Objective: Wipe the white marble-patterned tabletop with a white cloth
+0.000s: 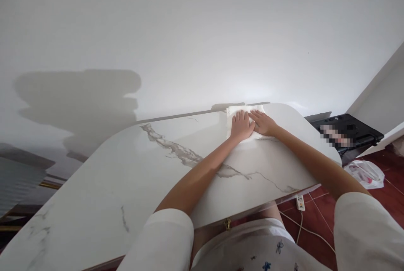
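We see a white cloth point(232, 112) lying flat on the marble-patterned tabletop point(104, 187), close to its far edge, beside the white wall point(202, 43), and towards the right end. It sits directly beneath both palms, so neither hand has any gap to cross: the left hand point(241, 126) covers its middle and left part, the right hand point(264, 123) its right part. We make out no clear long axis; the cloth looks nearly square, its sides running roughly along and across the table.

Our left hand is laid flat, fingers extended towards the far edge, thumb out to the right beside the other hand. Our right hand is flat too, its fingers stretched to the left and slightly far, their tips near the left hand. We see neither hand pinching the fabric. Off to the right, a clear plastic bag point(366, 173) rests on the red tiled floor point(318, 216).
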### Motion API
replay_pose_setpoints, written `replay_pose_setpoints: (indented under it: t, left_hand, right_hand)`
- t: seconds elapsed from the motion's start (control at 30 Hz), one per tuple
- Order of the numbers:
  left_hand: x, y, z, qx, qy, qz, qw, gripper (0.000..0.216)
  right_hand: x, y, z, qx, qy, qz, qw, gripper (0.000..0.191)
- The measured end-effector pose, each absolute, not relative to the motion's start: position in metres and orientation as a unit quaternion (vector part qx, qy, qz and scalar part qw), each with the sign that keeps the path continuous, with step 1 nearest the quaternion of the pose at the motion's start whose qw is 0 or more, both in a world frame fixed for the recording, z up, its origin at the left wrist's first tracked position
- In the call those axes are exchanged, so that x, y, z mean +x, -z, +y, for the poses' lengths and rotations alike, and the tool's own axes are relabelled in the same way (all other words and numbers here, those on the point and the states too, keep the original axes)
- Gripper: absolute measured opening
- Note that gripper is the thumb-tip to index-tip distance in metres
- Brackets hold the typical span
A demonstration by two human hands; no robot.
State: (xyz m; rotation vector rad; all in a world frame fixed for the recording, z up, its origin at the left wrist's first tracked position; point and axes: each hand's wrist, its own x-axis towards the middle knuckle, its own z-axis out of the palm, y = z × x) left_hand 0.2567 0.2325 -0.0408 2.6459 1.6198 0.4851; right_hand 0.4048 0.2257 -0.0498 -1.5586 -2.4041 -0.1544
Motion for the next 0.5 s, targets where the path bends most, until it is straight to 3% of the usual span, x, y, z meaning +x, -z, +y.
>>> replay_pose_setpoints:
  t: [0.5]
  left_hand:
    - [0.225, 0.037, 0.111, 0.850, -0.132, 0.509, 0.007, 0.063]
  right_hand:
    - [0.379, 0.042, 0.102, -0.521, 0.029, -0.845, 0.114, 0.065]
